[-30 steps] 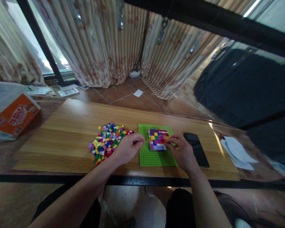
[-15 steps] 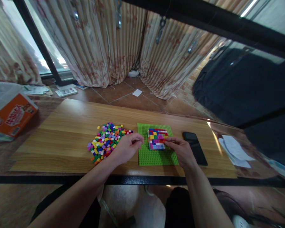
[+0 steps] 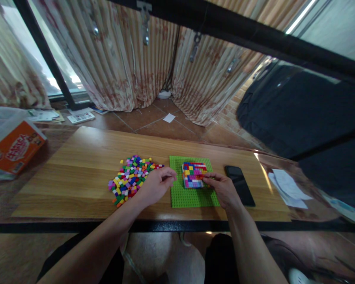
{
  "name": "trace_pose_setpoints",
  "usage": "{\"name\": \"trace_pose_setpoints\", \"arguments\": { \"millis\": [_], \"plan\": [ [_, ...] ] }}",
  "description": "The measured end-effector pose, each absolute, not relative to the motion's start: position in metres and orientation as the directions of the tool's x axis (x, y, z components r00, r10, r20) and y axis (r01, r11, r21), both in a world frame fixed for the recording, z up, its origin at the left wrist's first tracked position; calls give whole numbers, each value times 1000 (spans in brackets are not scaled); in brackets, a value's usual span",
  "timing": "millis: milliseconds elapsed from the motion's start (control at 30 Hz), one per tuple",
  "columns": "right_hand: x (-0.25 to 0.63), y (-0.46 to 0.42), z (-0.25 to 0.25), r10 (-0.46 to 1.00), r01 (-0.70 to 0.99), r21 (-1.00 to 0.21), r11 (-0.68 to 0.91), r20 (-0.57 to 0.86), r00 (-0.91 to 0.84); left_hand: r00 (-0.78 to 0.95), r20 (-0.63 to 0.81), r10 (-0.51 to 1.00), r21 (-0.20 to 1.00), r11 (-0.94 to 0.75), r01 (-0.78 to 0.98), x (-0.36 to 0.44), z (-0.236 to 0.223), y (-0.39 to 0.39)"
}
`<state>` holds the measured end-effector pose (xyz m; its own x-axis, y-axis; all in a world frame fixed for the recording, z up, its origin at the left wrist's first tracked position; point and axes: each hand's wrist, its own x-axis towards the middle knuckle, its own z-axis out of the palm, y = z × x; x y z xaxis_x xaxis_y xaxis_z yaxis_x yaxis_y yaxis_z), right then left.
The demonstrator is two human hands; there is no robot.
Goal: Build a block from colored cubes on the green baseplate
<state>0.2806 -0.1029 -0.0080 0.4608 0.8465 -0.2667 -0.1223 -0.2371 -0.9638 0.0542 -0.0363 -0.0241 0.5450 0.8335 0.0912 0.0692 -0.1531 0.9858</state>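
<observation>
A multicoloured block of toy building bricks [image 3: 192, 171] stands on a green studded baseplate [image 3: 180, 199]. My right hand [image 3: 225, 188] is at the block's right side, thumb and forefinger pinched on a small orange-red brick [image 3: 202, 178] over its top. Whether that brick touches the studs below cannot be made out. My left hand [image 3: 159, 183] hovers between the baseplate and a heap of loose small bricks [image 3: 130, 173]. Its thumb and fingertips are closed together; anything between them is too small or hidden to see.
The wooden tabletop [image 3: 85, 177] carries a black phone [image 3: 240, 185] right of the baseplate. Papers [image 3: 288, 187] lie beyond the right end, and a clear bin with an orange label [image 3: 16, 146] stands off the left end. A black bar [image 3: 154, 225] runs along the front edge.
The whole view has shifted slightly. Both hands keep nearly the same pose, the right one still pinching at the block's right side and the left still near the heap.
</observation>
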Motion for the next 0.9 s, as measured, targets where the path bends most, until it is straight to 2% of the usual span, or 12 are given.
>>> {"name": "trace_pose_setpoints", "arguments": {
  "millis": [133, 300, 400, 533, 600, 700, 833, 900],
  "plan": [
    [289, -105, -7, 833, -163, -968, -189, -246, 496, 512, 96, 853, 987, -148, 62, 51, -21, -33],
    [293, -101, -2, 720, -178, -984, -3, -126, 683, 465, 80, 881, 995, -100, 18, 42, -9, -25],
    [287, -97, 1, 675, -95, -992, 88, -11, 737, 397, 96, 913, 993, -113, 19, 33, -2, -18],
    [268, -97, 4, 669, 132, -979, 159, 204, 714, 277, 90, 957, 995, -79, -54, 20, 2, -8],
    [253, -99, 4, 716, 251, -955, 158, 286, 637, 227, 85, 970, 995, -69, -79, 15, 2, -5],
    [228, -104, 3, 849, 413, -898, 151, 332, 411, 192, 82, 978, 994, -66, -91, 11, 3, -3],
    [202, -106, -1, 938, 632, -733, 252, 345, 27, 175, 96, 980, 993, -82, -87, 11, 3, -3],
    [195, -104, -6, 939, 704, -648, 289, 334, -78, 179, 95, 979, 994, -83, -73, 11, 4, -3]
  ]
}}
